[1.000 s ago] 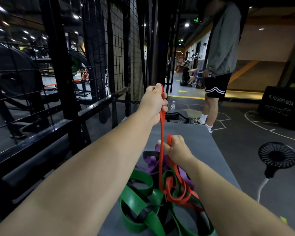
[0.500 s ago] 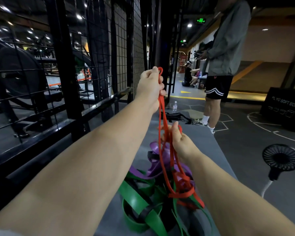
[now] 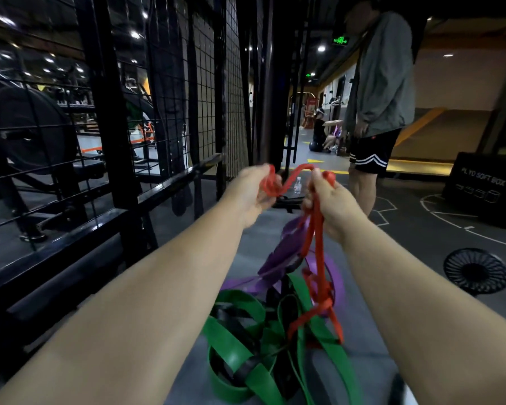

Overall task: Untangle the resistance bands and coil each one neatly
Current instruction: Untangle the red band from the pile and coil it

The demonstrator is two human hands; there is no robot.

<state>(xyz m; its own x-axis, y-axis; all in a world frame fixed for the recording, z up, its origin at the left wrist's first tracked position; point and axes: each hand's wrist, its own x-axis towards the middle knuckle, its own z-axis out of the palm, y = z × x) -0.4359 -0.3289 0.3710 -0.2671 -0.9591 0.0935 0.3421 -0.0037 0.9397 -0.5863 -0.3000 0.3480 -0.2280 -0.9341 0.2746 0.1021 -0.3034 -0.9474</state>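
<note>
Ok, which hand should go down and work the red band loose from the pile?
Probably the right hand: the red band hangs from it straight down to the snag among the green bands. The left hand holds the gathered end.

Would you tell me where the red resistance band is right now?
The red band sits centre frame in the head view, held by the left hand and right hand, its tail hanging into the purple band and green band.

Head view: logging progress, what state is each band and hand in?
Red band: held up by both hands, lower part knotted.
Purple band: tangled, partly lifted.
Green band: tangled, not held.
Black band: tangled with green band.
Left hand: grips red band.
Right hand: grips red band.
</note>
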